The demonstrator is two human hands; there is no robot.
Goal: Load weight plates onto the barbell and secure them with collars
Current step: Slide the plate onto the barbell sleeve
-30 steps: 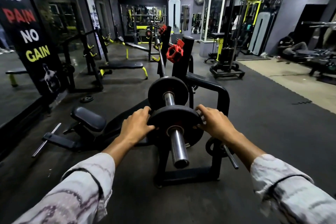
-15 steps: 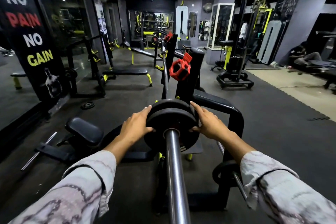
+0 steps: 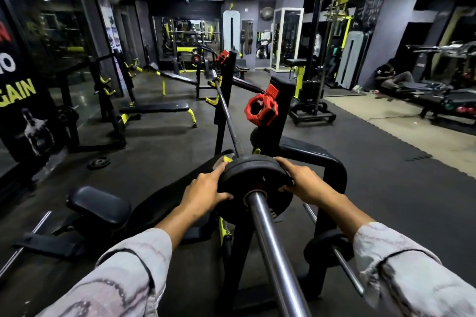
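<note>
The bench press rack (image 3: pixel 332 162), black with yellow hooks, fills the middle of the frame, and the barbell (image 3: pixel 273 249) lies across it, its bare steel sleeve running from the bottom centre up to the frame's middle. One black weight plate (image 3: pixel 253 175) sits on that sleeve at centre frame; a second plate edge seems to lie just behind it, though the two cannot be told apart for certain. The left hand (image 3: pixel 206 192) grips the plate's left rim, fingers curled over the top edge and thumb on its face. The right hand (image 3: pixel 302 180) grips the right rim the same way. One red collar (image 3: pixel 261 109) hangs on the rack upright just above the plate, apart from the barbell; another red collar (image 3: pixel 222 56) shows farther back, upper centre. One small plate (image 3: pixel 325 249) rests on a storage peg at lower right, and one more plate (image 3: pixel 99 162) lies flat on the floor at left.
</note>
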